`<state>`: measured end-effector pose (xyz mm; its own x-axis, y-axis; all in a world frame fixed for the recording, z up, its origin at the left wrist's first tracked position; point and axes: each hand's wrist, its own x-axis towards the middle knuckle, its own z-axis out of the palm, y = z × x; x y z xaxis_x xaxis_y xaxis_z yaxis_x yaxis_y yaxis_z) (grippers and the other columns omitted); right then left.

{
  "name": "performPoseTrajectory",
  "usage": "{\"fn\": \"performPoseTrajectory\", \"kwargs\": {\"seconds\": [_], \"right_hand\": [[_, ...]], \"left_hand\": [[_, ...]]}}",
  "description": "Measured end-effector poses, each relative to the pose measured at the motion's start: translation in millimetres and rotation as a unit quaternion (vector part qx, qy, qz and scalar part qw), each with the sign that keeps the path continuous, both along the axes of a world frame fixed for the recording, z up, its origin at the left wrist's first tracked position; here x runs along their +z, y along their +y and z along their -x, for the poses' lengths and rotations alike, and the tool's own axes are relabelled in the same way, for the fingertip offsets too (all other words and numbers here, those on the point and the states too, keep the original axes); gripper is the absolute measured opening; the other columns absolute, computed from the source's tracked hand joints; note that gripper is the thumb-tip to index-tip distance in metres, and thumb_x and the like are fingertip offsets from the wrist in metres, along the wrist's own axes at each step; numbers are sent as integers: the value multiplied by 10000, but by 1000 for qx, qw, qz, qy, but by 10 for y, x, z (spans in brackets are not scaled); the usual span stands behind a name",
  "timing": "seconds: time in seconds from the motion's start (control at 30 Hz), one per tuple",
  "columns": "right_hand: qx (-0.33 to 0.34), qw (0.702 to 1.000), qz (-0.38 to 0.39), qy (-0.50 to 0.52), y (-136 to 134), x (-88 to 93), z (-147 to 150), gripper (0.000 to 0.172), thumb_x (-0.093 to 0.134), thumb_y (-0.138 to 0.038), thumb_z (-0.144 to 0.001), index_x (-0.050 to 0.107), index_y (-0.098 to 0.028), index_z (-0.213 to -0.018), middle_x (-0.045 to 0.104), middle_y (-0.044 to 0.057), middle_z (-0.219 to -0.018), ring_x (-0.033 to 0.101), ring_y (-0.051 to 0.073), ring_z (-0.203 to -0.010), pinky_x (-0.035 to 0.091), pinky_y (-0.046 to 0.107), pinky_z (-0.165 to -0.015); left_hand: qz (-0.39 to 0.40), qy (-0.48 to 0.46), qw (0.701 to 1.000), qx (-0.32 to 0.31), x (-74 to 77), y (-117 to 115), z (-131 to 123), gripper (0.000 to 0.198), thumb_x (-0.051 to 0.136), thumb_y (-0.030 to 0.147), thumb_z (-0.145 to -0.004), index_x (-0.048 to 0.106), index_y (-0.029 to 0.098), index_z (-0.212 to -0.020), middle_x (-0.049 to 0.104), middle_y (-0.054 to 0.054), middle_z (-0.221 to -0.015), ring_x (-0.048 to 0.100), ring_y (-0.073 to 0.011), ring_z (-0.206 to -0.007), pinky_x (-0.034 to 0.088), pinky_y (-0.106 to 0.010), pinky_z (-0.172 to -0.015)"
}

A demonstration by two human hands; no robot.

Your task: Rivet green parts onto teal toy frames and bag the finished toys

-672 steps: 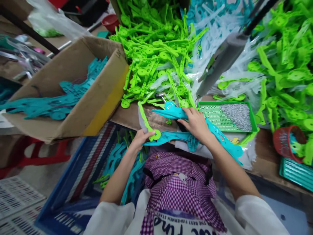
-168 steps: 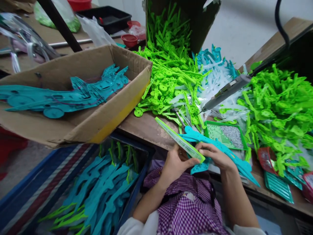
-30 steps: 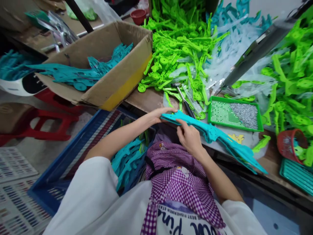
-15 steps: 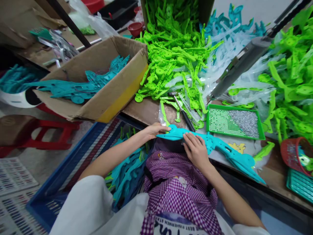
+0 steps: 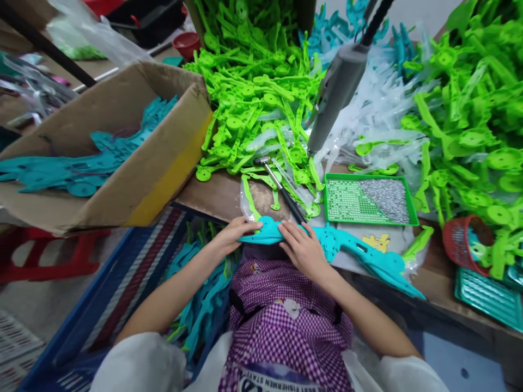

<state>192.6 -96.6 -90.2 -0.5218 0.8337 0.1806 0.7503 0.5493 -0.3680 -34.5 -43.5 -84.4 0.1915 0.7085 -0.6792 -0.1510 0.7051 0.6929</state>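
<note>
A long turquoise plastic piece (image 5: 349, 242) lies along the table's front edge, its right end pointing towards me. My left hand (image 5: 233, 235) is closed on its left end, thumb and fingers pinching near the round disc. My right hand (image 5: 304, 249) rests over its middle, fingers bent over the top and together; its thumb and palm side are hidden. Just beyond the fingers lies a hammer (image 5: 281, 188) with a black handle. Two slim light-green parts, one (image 5: 248, 198) by my left hand and one (image 5: 417, 244) by the piece's right end, sit near it.
A grey electric screwdriver (image 5: 337, 95) hangs above the table. Behind the piece is a green tray (image 5: 371, 222) of small metal screws. Heaps of green parts (image 5: 261, 103) lie beyond. A cardboard box (image 5: 163, 158) stands left, a red basket (image 5: 453, 245) right, a blue crate (image 5: 118, 294) below.
My view has turned to the right, so the scene sits further left. The hanging screwdriver appears more upright. Both hands keep their hold on the turquoise piece, with little visible change.
</note>
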Motion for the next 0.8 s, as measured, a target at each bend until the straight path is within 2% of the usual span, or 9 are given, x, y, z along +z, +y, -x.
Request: {"fn": "performPoseTrajectory", "kwargs": {"seconds": [0.2, 0.33, 0.47, 0.6, 0.7, 0.77, 0.8], "right_hand": [[-1, 1000, -31, -4, 6, -62, -26, 466, 398, -258, -981, 385, -221, -1445, 478, 50, -1470, 469, 213, -1335, 327, 440, -1109], [36, 997, -68, -13, 0, -124, -74, 543, 376, -131, -963, 285, -202, -1493, 455, 39, -1485, 420, 203, -1373, 309, 430, -1112], [53, 995, -79, -21, 3, -168, -108, 621, 371, -74, -945, 180, -208, -1520, 452, 38, -1483, 404, 197, -1386, 291, 442, -1119], [38, 997, -59, -6, -3, -173, -53, 627, 424, -124, -953, 182, -239, -1520, 472, 33, -1469, 440, 195, -1363, 312, 445, -1120], [43, 999, -23, 18, -54, -45, -52, 615, 484, -193, -945, 241, -251, -1508, 492, 52, -1456, 462, 229, -1349, 355, 485, -1106], [39, 997, 2, 70, -52, 166, -150, 602, 530, -216, -926, 310, -277, -1483, 524, 58, -1432, 497, 242, -1319, 397, 500, -1087], [16, 993, 0, 114, -11, 310, -233, 593, 552, -222, -914, 346, -298, -1465, 539, 53, -1419, 514, 244, -1304, 414, 503, -1080]], "left_hand": [[44, -36, 998, 6, -77, 40, 11, 405, 879, 337, -577, 725, 81, -852, 750, -96, -781, 681, -167, -637, 550, -249, -628], [61, -50, 997, -6, -68, 52, 16, 449, 878, 369, -580, 737, 82, -896, 756, -111, -823, 693, -173, -677, 563, -258, -662], [67, -4, 998, -10, -6, 91, -21, 445, 909, 271, -499, 737, 85, -864, 754, -99, -817, 695, -181, -698, 567, -278, -671], [66, 15, 998, -10, 30, 135, -41, 392, 899, 202, -479, 727, 86, -812, 742, -81, -770, 684, -178, -669, 560, -297, -653], [65, 13, 998, -10, 39, 134, -39, 374, 893, 205, -494, 725, 90, -808, 738, -76, -757, 678, -174, -658, 552, -293, -637], [66, 8, 998, -5, 34, 120, -37, 364, 891, 210, -505, 725, 93, -808, 739, -77, -755, 676, -172, -656, 548, -285, -629], [66, 6, 998, -1, 27, 112, -36, 360, 891, 211, -506, 724, 95, -804, 739, -77, -753, 675, -170, -652, 547, -282, -624]]}}
